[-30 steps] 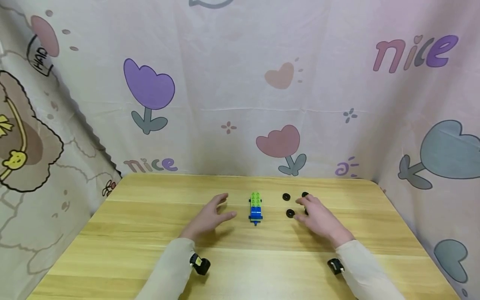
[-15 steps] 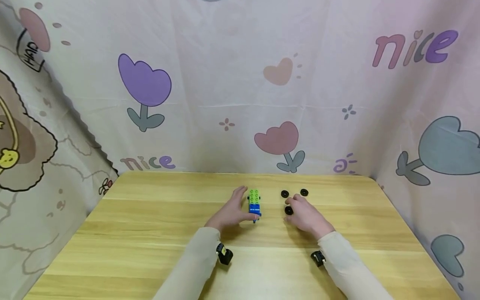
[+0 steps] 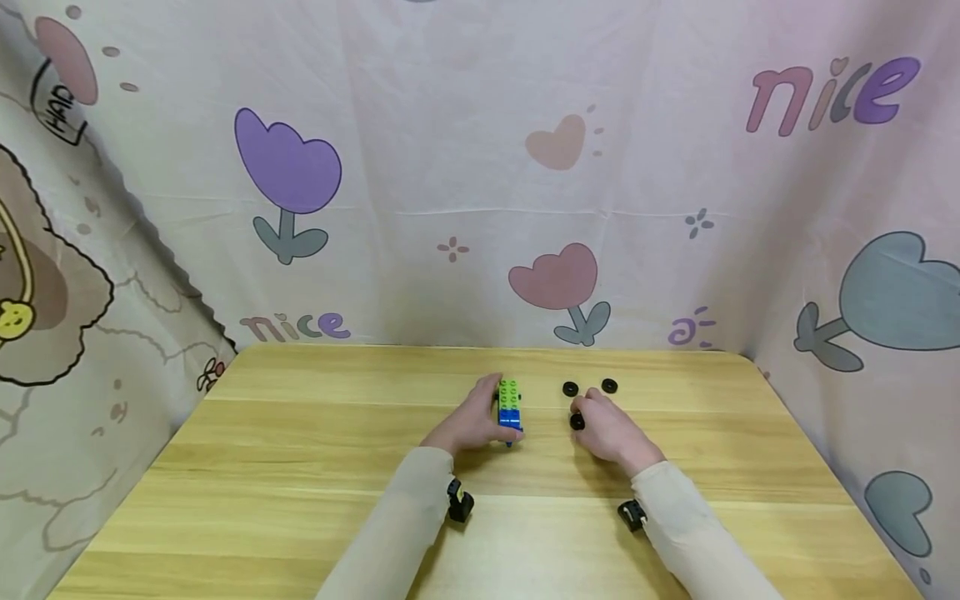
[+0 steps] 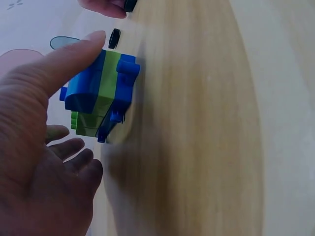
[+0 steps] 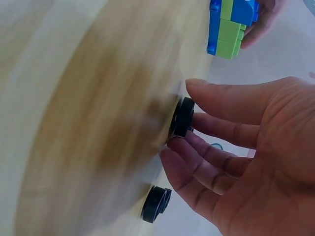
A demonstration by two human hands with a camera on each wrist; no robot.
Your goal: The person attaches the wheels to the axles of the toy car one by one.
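Reaching over the table (image 3: 262,475), two pale sleeves (image 3: 397,521) lead to the hands; the left hand (image 3: 472,423) curves beside the car (image 3: 509,404), thumb across its near end, fingers by its far end, though whether they press it I cannot tell; the left wrist view shows a green layer between blue ones at that near end, which the head view, with its look down on the studs (image 3: 509,392), does not; the right hand (image 3: 611,432) pinches a black wheel (image 3: 577,422) between thumb and fingers; below these, the right wrist view shows another wheel (image 5: 153,204) that the hand hides from the head view; the car stands on the table between the hands, close within the left one's curve, apart from the right; just beyond the right hand lie two more wheels (image 3: 570,388); farthest back hangs a printed cloth (image 3: 405,150).
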